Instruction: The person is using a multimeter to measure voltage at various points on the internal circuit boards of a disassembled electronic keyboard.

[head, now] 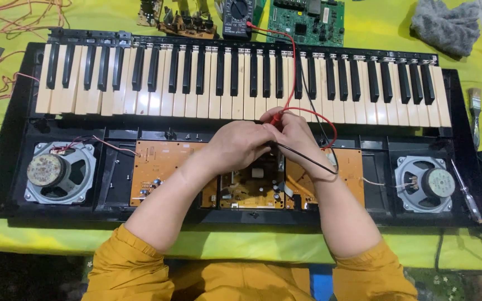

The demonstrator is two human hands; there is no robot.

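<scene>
Both forearms are angling inward over the opened black electronic keyboard, the left hand curling beside the right hand, which is pinching a red multimeter probe just below the keys.

We take this for an informal electronics repair bench: an opened keyboard with bare circuit boards and speakers lies on a yellow-green cloth, beside a multimeter, loose green board, screwdriver and brush.
</scene>
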